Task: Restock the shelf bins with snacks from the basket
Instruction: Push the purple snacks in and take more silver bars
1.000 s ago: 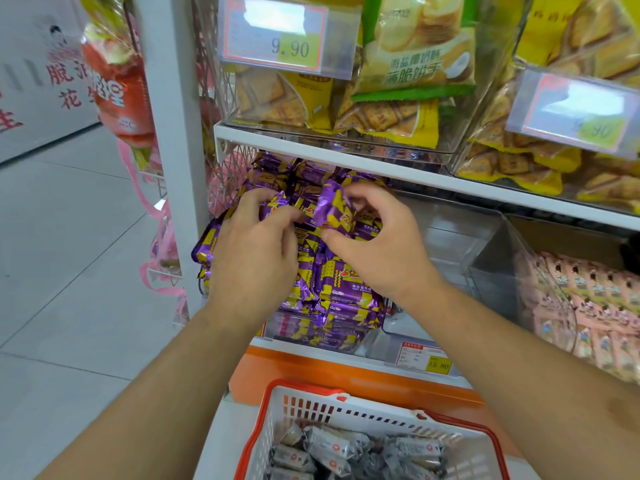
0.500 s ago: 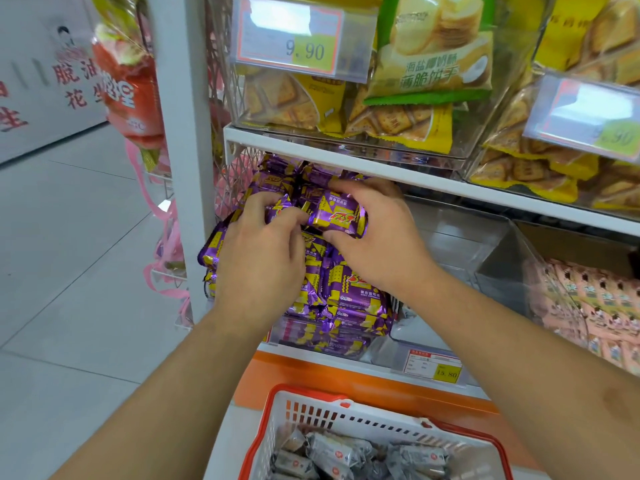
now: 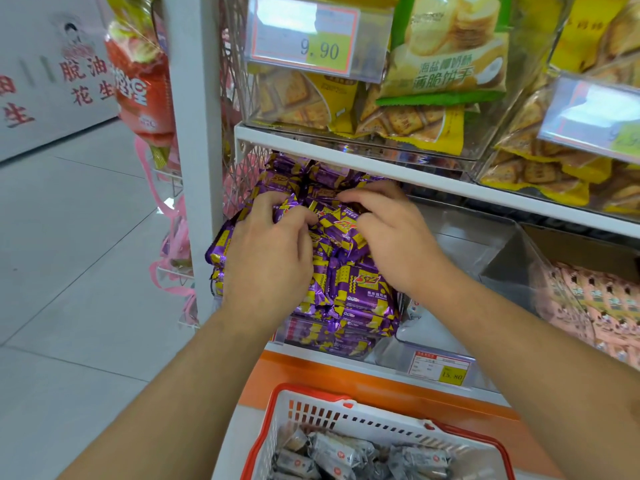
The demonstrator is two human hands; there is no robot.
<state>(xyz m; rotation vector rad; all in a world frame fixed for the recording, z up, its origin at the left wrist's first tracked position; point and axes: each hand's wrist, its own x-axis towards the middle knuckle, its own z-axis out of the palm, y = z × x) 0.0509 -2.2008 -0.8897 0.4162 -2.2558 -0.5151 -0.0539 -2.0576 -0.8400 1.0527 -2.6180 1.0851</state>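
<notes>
Both hands — left hand (image 3: 268, 258), right hand (image 3: 388, 233) — had their grip curled on shiny purple-and-yellow foil snack packs (image 3: 360, 292) in the clear bin.

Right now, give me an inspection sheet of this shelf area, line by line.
Surface: white shelf with clear bins, orange base below.
Job's things: purple snack packs heaped high in their clear bin; red-rimmed basket below holds silver-wrapped snacks.
Clutter: the clear bin beside the purple packs looks nearly bare.
Hands: left hand and right hand both rest on the purple heap, fingers curled into the packs.
Cables: nothing seen.
Surroundings: yellow biscuit bags above, 9.90 price tag, pink packs to the right, tiled floor to the left.
</notes>
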